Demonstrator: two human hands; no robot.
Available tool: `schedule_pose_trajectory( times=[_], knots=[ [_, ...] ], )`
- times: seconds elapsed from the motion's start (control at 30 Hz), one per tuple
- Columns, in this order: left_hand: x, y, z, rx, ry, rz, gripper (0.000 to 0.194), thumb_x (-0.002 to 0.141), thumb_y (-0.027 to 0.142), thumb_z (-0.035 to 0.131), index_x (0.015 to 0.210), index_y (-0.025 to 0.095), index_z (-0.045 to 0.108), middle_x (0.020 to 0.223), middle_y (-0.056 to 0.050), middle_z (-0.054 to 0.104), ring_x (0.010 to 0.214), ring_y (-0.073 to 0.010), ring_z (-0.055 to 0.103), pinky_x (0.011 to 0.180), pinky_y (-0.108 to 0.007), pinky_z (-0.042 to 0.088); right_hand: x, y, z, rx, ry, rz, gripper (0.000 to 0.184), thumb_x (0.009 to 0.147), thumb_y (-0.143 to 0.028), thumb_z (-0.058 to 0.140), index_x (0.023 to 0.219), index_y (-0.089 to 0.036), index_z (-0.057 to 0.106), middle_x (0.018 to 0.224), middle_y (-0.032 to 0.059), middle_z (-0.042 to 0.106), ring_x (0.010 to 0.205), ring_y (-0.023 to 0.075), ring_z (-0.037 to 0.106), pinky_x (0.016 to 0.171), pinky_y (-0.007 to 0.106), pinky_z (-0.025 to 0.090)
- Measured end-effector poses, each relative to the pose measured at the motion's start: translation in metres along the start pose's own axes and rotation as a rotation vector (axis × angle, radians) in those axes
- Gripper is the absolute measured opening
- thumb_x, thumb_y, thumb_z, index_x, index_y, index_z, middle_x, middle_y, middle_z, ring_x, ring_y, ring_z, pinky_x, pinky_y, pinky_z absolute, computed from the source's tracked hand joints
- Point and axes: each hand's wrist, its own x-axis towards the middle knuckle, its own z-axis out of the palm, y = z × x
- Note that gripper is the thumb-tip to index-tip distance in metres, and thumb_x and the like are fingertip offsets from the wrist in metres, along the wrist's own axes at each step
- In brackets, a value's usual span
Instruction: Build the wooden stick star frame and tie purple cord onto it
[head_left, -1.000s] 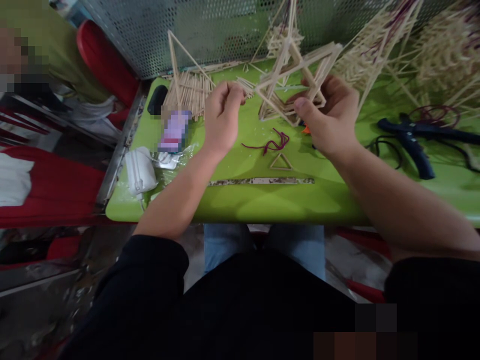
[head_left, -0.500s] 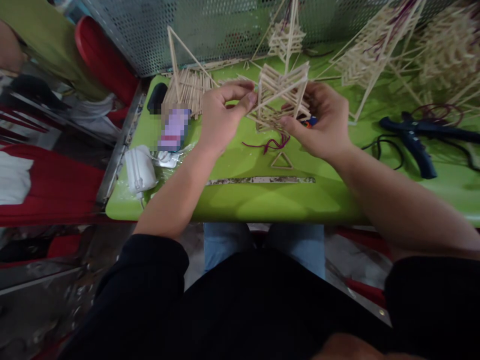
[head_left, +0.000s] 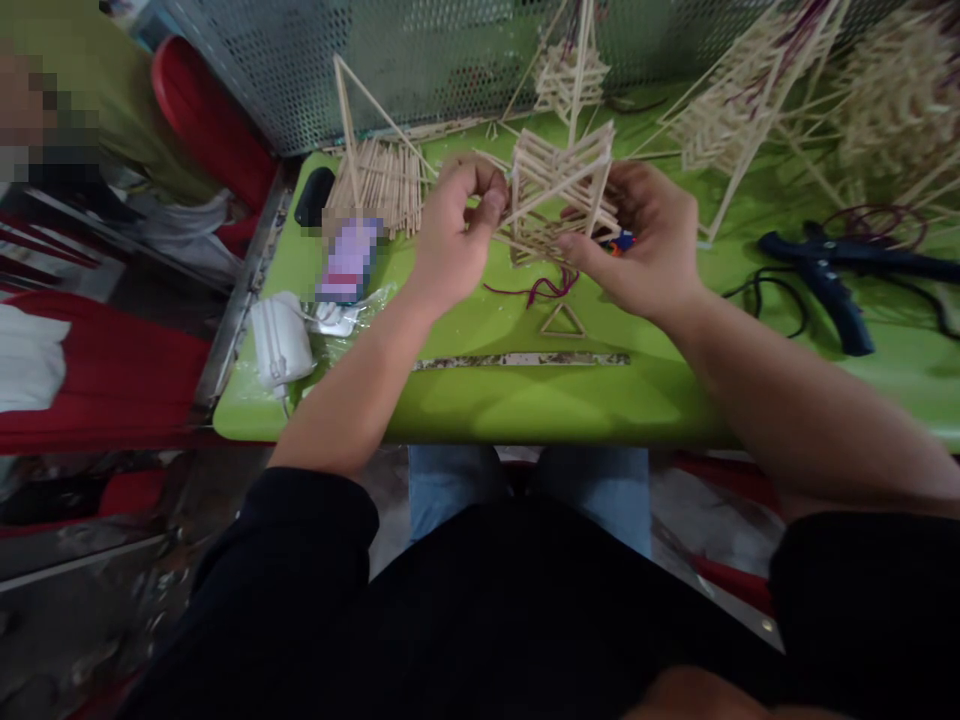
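My right hand (head_left: 645,235) grips the right side of a small frame of stacked wooden sticks (head_left: 562,180), thumb at its lower edge and fingers behind. At the frame's left side, my left hand (head_left: 461,235) has thumb and forefinger pinched together; whatever lies between them is too small to make out. Below the frame, a purple thread (head_left: 551,290) lies on the green table (head_left: 480,400). A small triangle of sticks (head_left: 562,321) is closer to me, in front of a long flat strip (head_left: 521,360).
A pile of sticks (head_left: 382,185), a phone (head_left: 351,260) and a white corded device (head_left: 281,335) lie on the left. A dark glue gun (head_left: 832,275) with its cord lies on the right. Larger stick structures (head_left: 742,110) stand behind. A person (head_left: 97,80) is at far left.
My left hand has drawn its fingers in and curled them more tightly by the frame's left side. My right hand and the stick frame have barely moved.
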Motion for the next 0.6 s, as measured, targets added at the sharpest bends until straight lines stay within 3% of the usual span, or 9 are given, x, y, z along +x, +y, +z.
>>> schedule_pose_trajectory(
  times=[0.1,0.2,0.33,0.47,0.53,0.6],
  knots=[
    [0.005,-0.009,0.0,0.034,0.015,0.068,0.062,0.093,0.095,0.07,0.091,0.033,0.07,0.107,-0.01,0.074,0.124,-0.0364,0.067,0.117,-0.058,0.056,0.005,0.013,-0.002,-0.015,0.012,-0.13,0.073,0.083,-0.079,0.1,0.134,-0.033,0.077,0.12,0.0075,0.083,0.108,0.0335,0.082,0.094,0.055,0.073],
    [0.008,-0.016,-0.002,-0.018,0.031,0.054,0.059,0.093,0.096,0.069,0.09,0.037,0.067,0.104,-0.007,0.072,0.125,-0.0339,0.065,0.114,-0.056,0.056,0.009,0.024,-0.005,-0.045,0.014,-0.167,0.074,0.085,-0.081,0.098,0.135,-0.03,0.077,0.113,0.0065,0.083,0.095,0.0289,0.081,0.085,0.052,0.071],
    [0.006,-0.014,-0.003,-0.137,0.06,-0.041,0.06,0.1,0.091,0.067,0.094,0.031,0.066,0.109,-0.006,0.072,0.13,-0.0324,0.071,0.11,-0.052,0.058,0.01,0.026,-0.005,-0.054,0.001,-0.14,0.077,0.082,-0.086,0.097,0.133,-0.032,0.076,0.111,0.0047,0.081,0.094,0.0278,0.079,0.088,0.053,0.071],
    [0.0,0.002,-0.003,-0.239,0.094,-0.129,0.045,0.102,0.073,0.071,0.093,0.03,0.062,0.12,-0.004,0.077,0.126,-0.0292,0.077,0.104,-0.046,0.061,0.007,0.012,-0.002,-0.003,0.018,-0.06,0.075,0.08,-0.086,0.099,0.128,-0.033,0.077,0.111,0.0058,0.08,0.096,0.0296,0.077,0.096,0.058,0.07],
    [-0.002,0.009,-0.002,-0.242,0.086,-0.149,0.045,0.099,0.076,0.073,0.094,0.032,0.062,0.128,-0.001,0.081,0.129,-0.0289,0.077,0.105,-0.046,0.06,0.005,0.004,0.0,0.021,0.028,0.005,0.072,0.079,-0.085,0.099,0.126,-0.035,0.077,0.112,0.0065,0.081,0.102,0.0322,0.077,0.1,0.059,0.07],
    [-0.004,0.014,-0.002,-0.186,0.072,-0.162,0.054,0.094,0.089,0.072,0.099,0.036,0.065,0.134,0.002,0.084,0.136,-0.03,0.074,0.11,-0.048,0.058,0.003,-0.003,0.0,0.028,0.028,0.041,0.073,0.075,-0.086,0.101,0.123,-0.037,0.078,0.112,0.0065,0.081,0.106,0.0347,0.078,0.101,0.061,0.07]
  ],
)
